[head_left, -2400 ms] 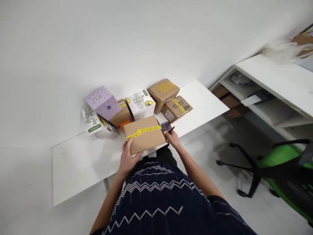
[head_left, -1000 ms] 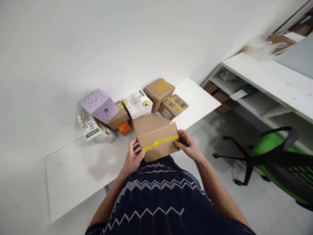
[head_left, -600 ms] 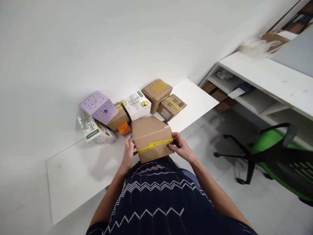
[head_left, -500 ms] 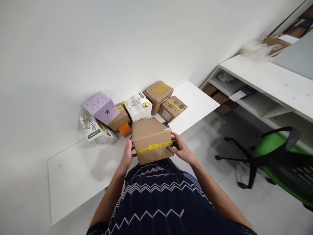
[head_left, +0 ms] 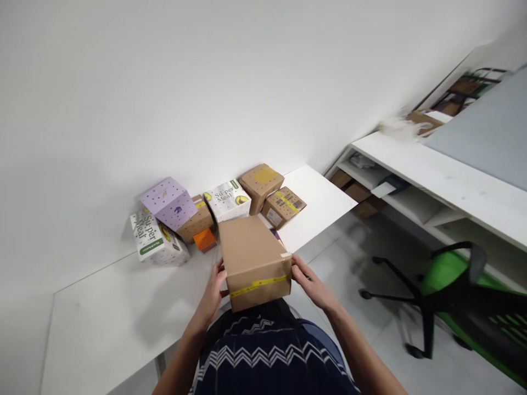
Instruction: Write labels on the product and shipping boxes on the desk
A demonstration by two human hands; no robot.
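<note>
Between my two hands is a plain brown cardboard box point(head_left: 251, 247) with yellow tape along its near side, held close to my body at the table's front edge. My left hand point(head_left: 214, 285) grips its left side, fingers partly hidden behind it. On the right side my right hand point(head_left: 309, 281) presses with curled fingers. Just behind stand a small orange box point(head_left: 205, 240), a white "Su-per Meal" box point(head_left: 227, 200) and a small brown box with a label point(head_left: 284, 207).
A purple box point(head_left: 169, 203) leans over another white meal box point(head_left: 158, 238) and a brown spotted box point(head_left: 195, 220). A larger brown box point(head_left: 261, 186) stands by the wall. To the right are a white shelf desk point(head_left: 411, 170) and a green-black office chair point(head_left: 453, 291).
My view has tilted up, so everything sits lower in the picture. The held box has tipped so more of its top face shows; both hands stay on it.
</note>
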